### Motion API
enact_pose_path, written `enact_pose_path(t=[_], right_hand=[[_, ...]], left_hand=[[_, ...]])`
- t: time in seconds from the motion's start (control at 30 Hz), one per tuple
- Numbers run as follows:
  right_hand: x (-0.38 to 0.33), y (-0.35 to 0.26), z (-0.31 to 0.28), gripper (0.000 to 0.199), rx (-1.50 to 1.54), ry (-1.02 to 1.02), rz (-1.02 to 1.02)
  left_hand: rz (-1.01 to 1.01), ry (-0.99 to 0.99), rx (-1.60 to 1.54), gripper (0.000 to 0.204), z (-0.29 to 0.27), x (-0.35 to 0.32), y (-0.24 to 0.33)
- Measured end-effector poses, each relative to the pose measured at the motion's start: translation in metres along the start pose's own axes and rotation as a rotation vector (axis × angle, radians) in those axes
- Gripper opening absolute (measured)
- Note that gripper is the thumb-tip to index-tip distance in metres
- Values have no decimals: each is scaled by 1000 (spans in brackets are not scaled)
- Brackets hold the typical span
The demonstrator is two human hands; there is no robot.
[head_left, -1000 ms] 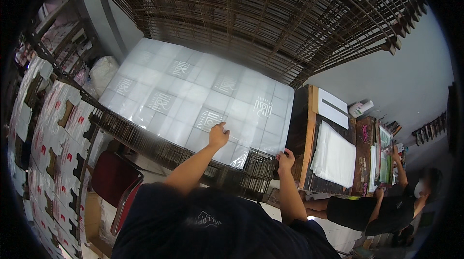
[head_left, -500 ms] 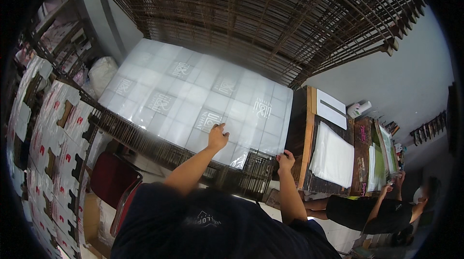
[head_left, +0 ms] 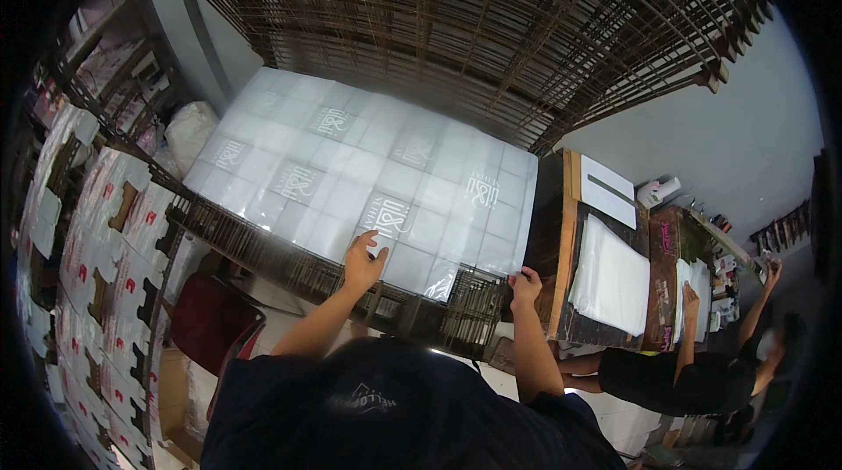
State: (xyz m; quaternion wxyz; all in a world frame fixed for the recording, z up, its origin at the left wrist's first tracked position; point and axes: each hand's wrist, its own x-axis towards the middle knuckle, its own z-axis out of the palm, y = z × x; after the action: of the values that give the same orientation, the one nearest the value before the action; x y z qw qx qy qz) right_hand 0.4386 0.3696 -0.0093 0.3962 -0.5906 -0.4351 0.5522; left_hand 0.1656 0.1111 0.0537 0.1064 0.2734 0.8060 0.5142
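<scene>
Clear plastic sheets or bags (head_left: 351,163) with white printed motifs lie in overlapping rows on a wire drying rack (head_left: 474,321) in front of me. My left hand (head_left: 363,263) is at the near edge of the layer, thumb and forefinger apart, its fingertips beside a printed motif. It does not appear to hold anything. At the near right corner, where sheet and rack edge meet, my right hand (head_left: 526,286) has its fingers closed together. Whether they pinch the plastic or the rack's frame cannot be made out.
Raised wire racks (head_left: 421,14) hang over the far side. To the right stands a wooden table (head_left: 566,251) with a white stack of sheets (head_left: 610,281). A co-worker (head_left: 675,378) works beyond it. On the left are a red chair (head_left: 210,316) and wrapped stacked cartons (head_left: 96,268).
My left hand has drawn back toward me and left, from over the sheets to their near edge. My right hand stays at the corner. The co-worker's arms have moved apart.
</scene>
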Motion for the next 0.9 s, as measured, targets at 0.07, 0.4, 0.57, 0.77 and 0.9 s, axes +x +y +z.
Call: enact_pose_path(t=[0.07, 0.4, 0.57, 0.77, 0.9], right_hand=[[-1, -2, 0, 18, -3, 10, -2], [-7, 2, -1, 16, 43, 13, 0], [-5, 8, -5, 17, 78, -18, -26], [-20, -10, -10, 11, 212, 64, -8], [17, 18, -66, 13, 324, 486, -109]], left_hand=[[8, -5, 3, 40, -2, -4, -4], [37, -50, -40, 35, 5, -11, 6], [45, -103, -45, 35, 13, -13, 17], [-25, -156, -39, 33, 16, -22, 28], [-52, -181, -20, 35, 16, -29, 28]])
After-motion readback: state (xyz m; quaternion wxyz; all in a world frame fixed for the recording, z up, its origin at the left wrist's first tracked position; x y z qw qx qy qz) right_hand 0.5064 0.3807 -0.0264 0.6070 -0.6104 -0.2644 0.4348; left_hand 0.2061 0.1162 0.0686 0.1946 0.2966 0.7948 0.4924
